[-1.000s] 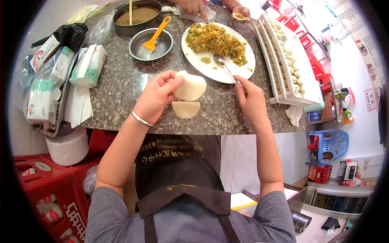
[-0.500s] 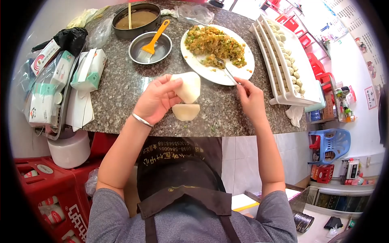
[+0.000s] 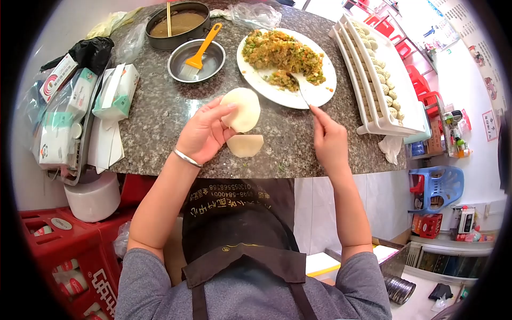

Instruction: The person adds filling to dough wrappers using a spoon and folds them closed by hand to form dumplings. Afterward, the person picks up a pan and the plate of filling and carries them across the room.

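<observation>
My left hand (image 3: 205,129) pinches a round white dumpling wrapper (image 3: 242,110) by its left edge, above the table. Just below it on the stone top lie more wrappers (image 3: 245,146), partly covered by the held one; I cannot tell how many. In my right hand (image 3: 328,140) is the handle of a metal spoon (image 3: 303,93). The spoon's bowl sits in a small clump of chopped filling (image 3: 280,53), apart from the main heap on the white oval plate (image 3: 261,88).
Behind the wrappers stand a metal bowl (image 3: 215,60) with an orange-handled brush (image 3: 205,45) and a dark round pan (image 3: 154,38) with chopsticks. Stacked white trays (image 3: 362,109) of dumplings are at the right. Tissue packs (image 3: 116,93) crowd the left edge.
The wrapper in my left hand has turned flatter toward the camera and now looks round. My right hand has shifted slightly, and the spoon's bowl has moved deeper into the small clump of filling.
</observation>
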{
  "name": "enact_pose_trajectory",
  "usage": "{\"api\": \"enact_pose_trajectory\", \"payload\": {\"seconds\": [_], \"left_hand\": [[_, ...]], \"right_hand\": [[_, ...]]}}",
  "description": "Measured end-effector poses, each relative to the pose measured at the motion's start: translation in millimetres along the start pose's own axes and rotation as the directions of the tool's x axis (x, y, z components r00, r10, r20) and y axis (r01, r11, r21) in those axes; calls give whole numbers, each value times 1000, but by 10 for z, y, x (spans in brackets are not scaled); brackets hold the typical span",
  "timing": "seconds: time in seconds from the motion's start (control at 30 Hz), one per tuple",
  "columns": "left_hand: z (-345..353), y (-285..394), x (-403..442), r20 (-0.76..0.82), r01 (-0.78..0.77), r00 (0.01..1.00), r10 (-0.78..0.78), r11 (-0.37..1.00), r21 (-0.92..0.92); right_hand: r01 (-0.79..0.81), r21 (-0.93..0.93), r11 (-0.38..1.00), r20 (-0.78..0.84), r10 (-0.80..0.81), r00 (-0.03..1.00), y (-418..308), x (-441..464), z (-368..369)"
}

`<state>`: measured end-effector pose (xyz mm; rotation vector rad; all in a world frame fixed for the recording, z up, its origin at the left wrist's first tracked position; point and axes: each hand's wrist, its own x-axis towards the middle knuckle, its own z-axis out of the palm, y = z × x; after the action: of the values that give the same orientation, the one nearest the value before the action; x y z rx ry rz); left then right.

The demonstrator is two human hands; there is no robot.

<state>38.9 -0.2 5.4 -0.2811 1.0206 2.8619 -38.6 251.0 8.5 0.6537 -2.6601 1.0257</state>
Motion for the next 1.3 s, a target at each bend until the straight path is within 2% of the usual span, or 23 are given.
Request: {"api": "enact_pose_trajectory", "payload": {"seconds": [0.03, 0.07, 0.17, 0.23, 0.3, 0.33, 0.47, 0.5, 0.57, 0.67, 0.73, 0.83, 0.87, 0.9, 0.97, 1.0, 1.03, 1.13, 1.3], "left_hand": [[-17, -21, 19, 19, 11, 1000, -11, 1000, 26], [-37, -43, 40, 37, 19, 999, -20, 999, 51], [-128, -109, 123, 25, 29, 999, -30, 999, 44], [-130, -140, 153, 7, 39, 999, -39, 999, 15], [-87, -158, 177, -8, 50, 999, -50, 999, -10], [-54, -155, 198, -8, 79, 997, -80, 995, -66], [12, -185, 276, 26, 135, 991, -133, 961, -240], [20, -194, 304, 27, 131, 991, -129, 961, -242], [35, -212, 357, 136, 124, 987, -87, 950, -288], [97, -206, 392, 177, 135, 980, -88, 952, -274], [154, -126, 413, 167, 142, 981, -97, 949, -281], [125, -125, 408, 139, 129, 986, -91, 949, -287], [114, -128, 413, 128, 110, 989, -76, 953, -281], [112, -132, 413, 130, 115, 988, -81, 954, -278], [114, -165, 388, 104, 104, 991, -80, 961, -254], [131, -189, 369, 105, 106, 991, -81, 961, -255], [159, -208, 355, 99, 97, 992, -72, 957, -274], [145, -165, 374, 113, 81, 992, -49, 952, -296], [65, -129, 419, 118, 103, 991, -70, 948, -302]], "right_hand": [[100, -32, 994, -30, -101, 994, 25, -14, 23], [38, -44, 998, 2, -38, 999, 43, -22, -24], [-14, -77, 997, -21, 12, 1000, -146, 6, -155], [5, -46, 999, -25, -6, 1000, -128, 27, -71], [132, -125, 983, 21, -130, 991, -67, 65, 28], [96, -118, 988, 44, -91, 995, -95, 85, -8], [102, -62, 993, 37, -100, 994, -78, 115, 67], [106, -63, 992, 37, -104, 994, -99, 100, 73], [111, -44, 993, 113, -105, 988, -131, 54, 69], [135, -22, 991, 131, -131, 983, -161, -74, 34], [193, -9, 981, 154, -190, 970, -149, -194, 23], [155, -5, 988, 190, -151, 970, -197, -292, -59], [118, 76, 990, 178, -130, 975, -203, -290, -107], [114, 75, 991, 175, -125, 976, -190, -288, -109], [-31, 95, 995, 23, 29, 999, -152, -262, -103], [-86, 36, 996, 59, 84, 995, -126, -231, -92], [-83, 36, 996, 57, 81, 995, -115, -251, -62], [49, 129, 990, 107, -63, 992, -188, -307, 55], [75, 158, 985, 40, -82, 996, -174, -105, 87]]}}
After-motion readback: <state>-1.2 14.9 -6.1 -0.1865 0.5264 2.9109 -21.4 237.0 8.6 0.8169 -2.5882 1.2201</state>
